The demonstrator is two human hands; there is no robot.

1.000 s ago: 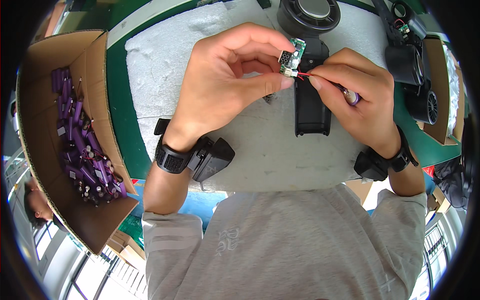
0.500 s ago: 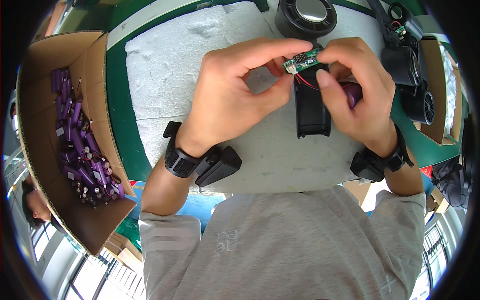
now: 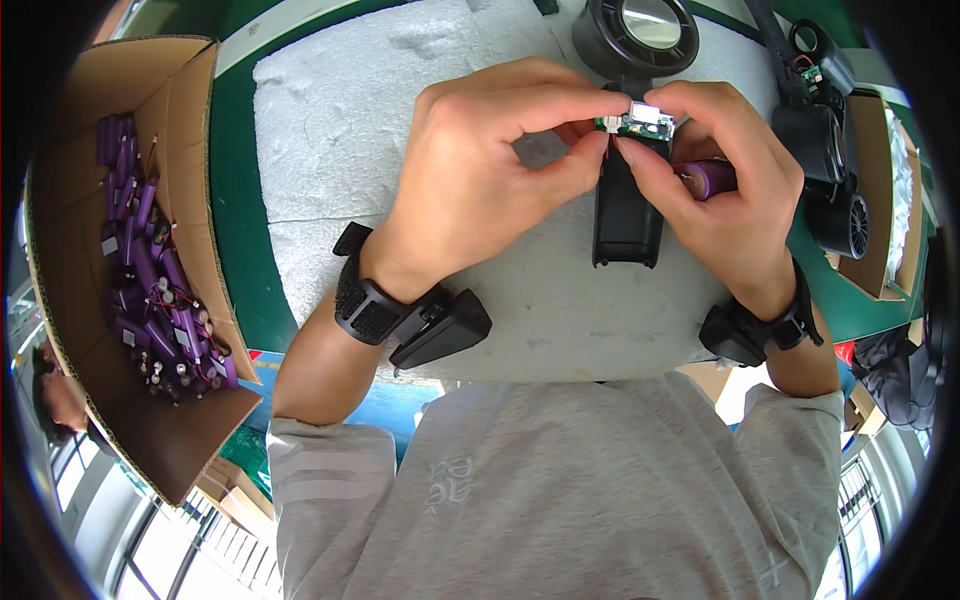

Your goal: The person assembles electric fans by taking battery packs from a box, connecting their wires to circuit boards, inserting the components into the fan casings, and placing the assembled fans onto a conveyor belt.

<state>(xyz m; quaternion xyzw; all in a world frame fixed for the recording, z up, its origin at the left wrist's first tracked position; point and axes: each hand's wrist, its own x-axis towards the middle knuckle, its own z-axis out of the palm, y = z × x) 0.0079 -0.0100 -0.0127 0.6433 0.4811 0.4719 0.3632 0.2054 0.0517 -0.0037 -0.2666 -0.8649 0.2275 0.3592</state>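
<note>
**Both hands pinch a small circuit board above a black handle**

Nearest, at the bottom of the frame, is a grey shirt [image 3: 560, 490]. Black wrist straps [image 3: 368, 310] with blocky units cross both wrists. Beyond them, right of upper centre, the left hand [image 3: 475, 170] grips the left end of a green circuit board [image 3: 645, 123] between thumb and forefinger, beside a short red wire [image 3: 608, 150]. The right hand [image 3: 742, 175] pinches the board's right part, its other fingers curled about a purple cell [image 3: 708, 179].

Below the board, a black handle [image 3: 628, 230] lies on a white foam sheet [image 3: 330, 140], with a round fan head [image 3: 652, 24] above it at the top edge. The foam covers much of the green tabletop [image 3: 240, 230].

At left, an open cardboard box [image 3: 185, 110] holds a heap of purple cells [image 3: 150, 270]. At upper right, black fan parts [image 3: 808, 145] lie beside a smaller carton [image 3: 887, 225]. Farthest, at the left edge, is another person [image 3: 62, 395], partly hidden.
</note>
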